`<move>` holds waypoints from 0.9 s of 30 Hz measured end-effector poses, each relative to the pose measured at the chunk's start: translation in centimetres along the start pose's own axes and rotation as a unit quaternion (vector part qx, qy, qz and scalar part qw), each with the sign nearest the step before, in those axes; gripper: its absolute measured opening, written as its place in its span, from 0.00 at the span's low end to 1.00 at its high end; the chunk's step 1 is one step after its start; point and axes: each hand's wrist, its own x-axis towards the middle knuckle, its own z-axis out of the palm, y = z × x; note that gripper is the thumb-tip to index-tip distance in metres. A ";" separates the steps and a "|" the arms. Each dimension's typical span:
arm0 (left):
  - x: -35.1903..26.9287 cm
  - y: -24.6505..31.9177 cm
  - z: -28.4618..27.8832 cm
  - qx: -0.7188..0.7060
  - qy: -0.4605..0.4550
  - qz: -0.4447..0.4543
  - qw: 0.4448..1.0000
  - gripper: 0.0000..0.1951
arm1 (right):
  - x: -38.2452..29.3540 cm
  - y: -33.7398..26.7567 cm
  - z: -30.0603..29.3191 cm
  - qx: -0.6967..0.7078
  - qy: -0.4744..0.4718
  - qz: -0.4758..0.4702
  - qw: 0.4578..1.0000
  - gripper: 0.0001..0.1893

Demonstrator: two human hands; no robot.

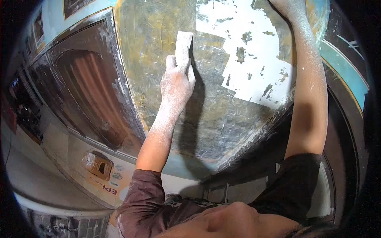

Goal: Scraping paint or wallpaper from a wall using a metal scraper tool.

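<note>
My left hand (178, 78), coated in white dust, grips a narrow, flat white block (184, 46) that points up along the wall (154, 26). The block casts a dark shadow to its right, and whether its face touches the wall cannot be told. To the right of this hand, a jagged patch of white filler (253, 68) covers part of the mottled grey and yellow surface, with bare spots showing through. My right hand (287, 6) is raised at the top edge beyond the patch. Its fingers are cut off by the frame, so anything in them is hidden.
At the left stands a dark wooden frame (114, 74) around a reddish-brown curtain (92, 89). Below it, a brown plastic container (99, 167) sits on a board bearing writing (110, 189). Pale blue trim (345, 67) and a dark opening (342, 134) lie at the right.
</note>
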 end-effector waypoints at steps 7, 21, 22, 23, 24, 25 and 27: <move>0.9 0.4 -0.6 -0.009 0.001 0.027 1.000 0.16 | 0.2 0.0 -0.3 -0.004 0.014 -0.015 1.000 0.30; 4.7 2.5 -2.6 -0.022 -0.008 0.041 0.999 0.11 | 0.3 0.1 -0.5 -0.016 -0.005 -0.016 1.000 0.29; 5.1 2.8 -2.9 -0.019 0.000 0.047 0.999 0.11 | 0.3 0.0 -0.5 -0.020 -0.004 -0.018 1.000 0.29; 5.5 3.1 -3.1 -0.019 0.000 0.048 0.999 0.11 | 0.3 0.0 -0.5 -0.024 -0.003 -0.020 0.999 0.29; 5.9 3.3 -3.2 -0.017 0.002 0.041 0.999 0.11 | 0.3 0.0 -0.4 -0.009 0.010 -0.029 1.000 0.28; 6.3 3.6 -3.4 -0.014 0.004 0.033 0.999 0.12 | 0.3 0.0 -0.4 -0.010 0.011 -0.028 1.000 0.28; 7.0 3.9 -3.5 -0.011 -0.008 0.026 1.000 0.11 | 0.3 -0.2 -0.6 -0.004 -0.001 -0.017 1.000 0.28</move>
